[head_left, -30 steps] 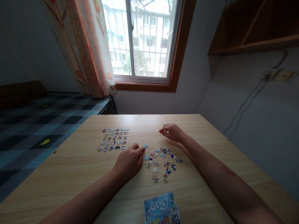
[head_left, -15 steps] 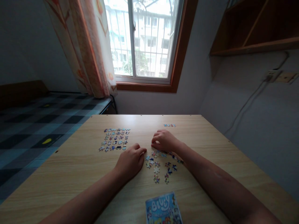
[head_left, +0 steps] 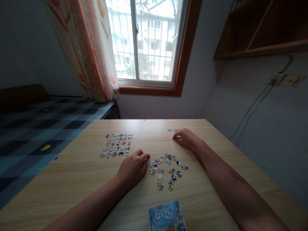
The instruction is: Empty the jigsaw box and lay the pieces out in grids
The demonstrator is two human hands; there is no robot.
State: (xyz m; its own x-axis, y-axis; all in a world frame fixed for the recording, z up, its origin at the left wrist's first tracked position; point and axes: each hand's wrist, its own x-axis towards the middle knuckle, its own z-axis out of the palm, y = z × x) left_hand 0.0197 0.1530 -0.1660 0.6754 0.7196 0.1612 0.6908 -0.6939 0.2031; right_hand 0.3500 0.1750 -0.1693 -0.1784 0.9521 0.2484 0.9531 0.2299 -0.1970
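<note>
My left hand (head_left: 133, 165) rests on the table with its fingers curled together, beside the left edge of a loose heap of jigsaw pieces (head_left: 160, 176). Whatever its fingertips may hold is hidden. Farther back on the right, my right hand (head_left: 185, 138) is pinched, thumb against fingers, on a jigsaw piece that is mostly covered. It is just in front of a short row of jigsaw pieces (head_left: 171, 130) and hides that row's right end. Several rows of spaced-out jigsaw pieces (head_left: 117, 143) lie to the left, beyond my left hand.
A blue Bluey puzzle box (head_left: 167, 215) lies at the near edge of the wooden table (head_left: 79, 173). A bed with a checked cover (head_left: 64, 117) stands at the left. Behind are a curtain (head_left: 93, 64) and a window (head_left: 154, 48); a shelf (head_left: 262, 49) hangs on the right.
My right hand has moved from the loose heap back and right to the short row, uncovering the heap's upper part. My left hand has stayed in place.
</note>
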